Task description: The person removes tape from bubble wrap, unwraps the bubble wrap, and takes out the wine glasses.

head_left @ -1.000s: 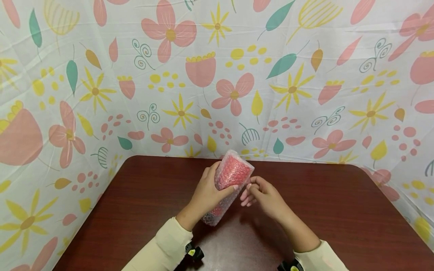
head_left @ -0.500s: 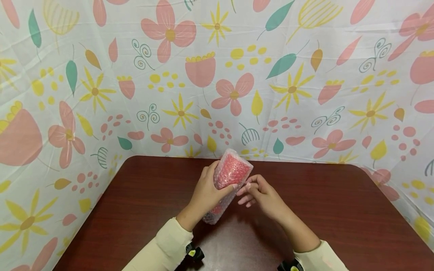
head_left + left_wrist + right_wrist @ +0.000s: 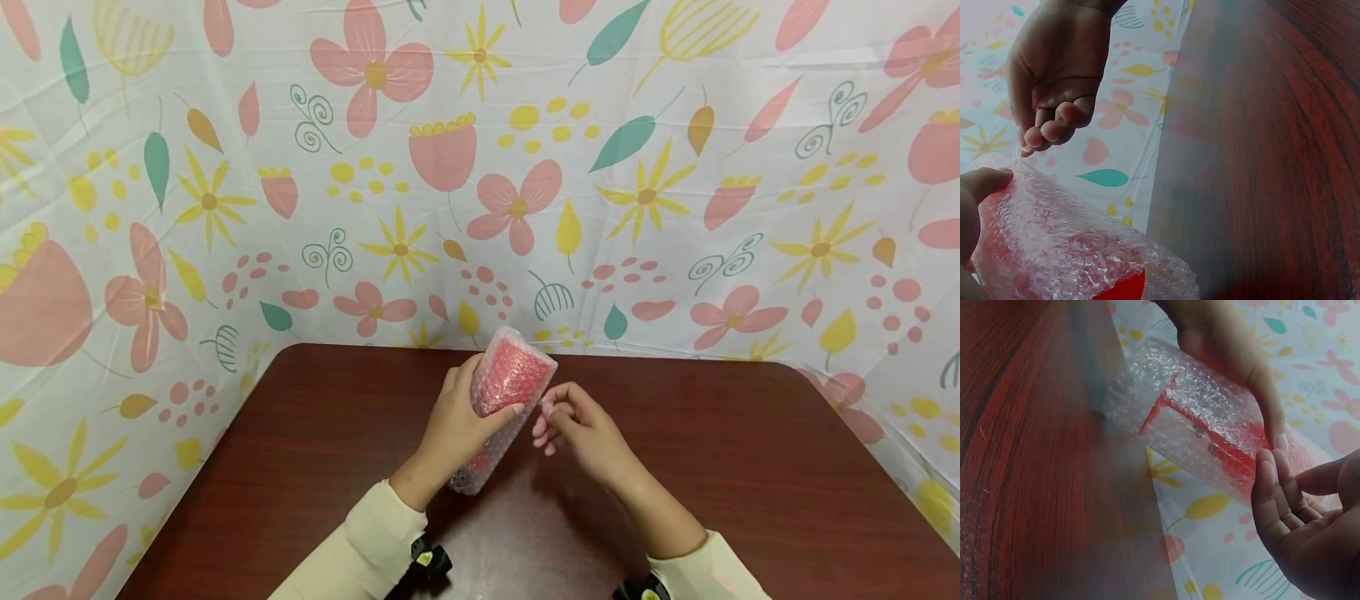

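My left hand (image 3: 453, 417) grips a box-shaped package wrapped in bubble wrap (image 3: 513, 375), thumb across its face. Red and white show through the clear bubbles. Tilted, the package leans with its far end up and to the right. On its right side, my right hand (image 3: 588, 433) pinches a thin clear bit of the bubble wrap between thumb and forefinger. That pulled bit shows as a pale strand below the right hand (image 3: 1060, 75) in the left wrist view. The other right fingers curl in loosely. Most of the left fingers are hidden behind the package.
A dark red-brown wooden table (image 3: 322, 467) lies under both hands. Behind it and at both sides hangs a white cloth (image 3: 570, 308) printed with flowers and leaves. Black wrist-camera mounts (image 3: 431, 560) sit at the cream sleeves (image 3: 367, 533).
The package has shifted slightly left and up in the left hand's grip. My right hand came in against its side, then drew back a little to the right with its fingertips together.
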Tool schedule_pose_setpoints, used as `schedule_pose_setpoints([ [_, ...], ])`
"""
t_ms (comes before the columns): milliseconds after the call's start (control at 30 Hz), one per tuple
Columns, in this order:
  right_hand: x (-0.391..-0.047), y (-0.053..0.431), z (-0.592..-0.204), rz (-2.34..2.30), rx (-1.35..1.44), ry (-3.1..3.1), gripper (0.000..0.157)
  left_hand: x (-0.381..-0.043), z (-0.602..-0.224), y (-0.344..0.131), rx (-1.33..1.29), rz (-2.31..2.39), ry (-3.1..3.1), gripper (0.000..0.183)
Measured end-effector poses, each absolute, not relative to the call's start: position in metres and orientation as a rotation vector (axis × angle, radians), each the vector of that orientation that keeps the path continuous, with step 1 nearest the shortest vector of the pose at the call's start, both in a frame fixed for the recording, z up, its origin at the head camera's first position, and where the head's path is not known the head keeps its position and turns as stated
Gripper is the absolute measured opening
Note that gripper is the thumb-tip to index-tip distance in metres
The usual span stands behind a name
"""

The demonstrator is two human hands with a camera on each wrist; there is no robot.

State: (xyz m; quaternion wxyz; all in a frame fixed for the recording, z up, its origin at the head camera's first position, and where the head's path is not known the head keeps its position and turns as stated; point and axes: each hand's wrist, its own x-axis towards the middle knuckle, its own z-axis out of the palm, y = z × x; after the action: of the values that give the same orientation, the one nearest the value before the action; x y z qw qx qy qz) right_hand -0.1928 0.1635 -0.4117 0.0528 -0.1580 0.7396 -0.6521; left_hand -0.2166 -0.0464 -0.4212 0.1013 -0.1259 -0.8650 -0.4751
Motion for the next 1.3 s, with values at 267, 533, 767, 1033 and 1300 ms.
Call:
schedule_pose_setpoints([
  [267, -0.1915, 0.1633, -0.4108, -1.98, -0.441, 2.256, 0.02, -0.2159, -0.4224, -0.0466, -0.371, -1.408, -2.559, 0.09],
  [533, -0.1913, 0.1632, -0.4105, -1.969, -0.434, 2.277, 0.023, -0.2155, -0.4234, -0.0455, -0.387, -1.395, -2.564, 0.09],
  [767, -0.1914, 0.1611, -0.4094, -1.95, -0.393, 2.277, 0.021, -0.2142, -0.4221, -0.0449, -0.375, -1.419, -2.581, 0.092],
  [1033, -0.1921, 0.1603, -0.4103, -1.948, -0.436, 2.265, 0.019, -0.216, -0.4222, -0.0456, -0.471, -1.47, -2.606, 0.093],
  [1300, -0.1934, 0.1624, -0.4112, -1.968, -0.452, 2.267, 0.015, -0.2172, -0.4215, -0.0468, -0.555, -1.473, -2.615, 0.086],
])
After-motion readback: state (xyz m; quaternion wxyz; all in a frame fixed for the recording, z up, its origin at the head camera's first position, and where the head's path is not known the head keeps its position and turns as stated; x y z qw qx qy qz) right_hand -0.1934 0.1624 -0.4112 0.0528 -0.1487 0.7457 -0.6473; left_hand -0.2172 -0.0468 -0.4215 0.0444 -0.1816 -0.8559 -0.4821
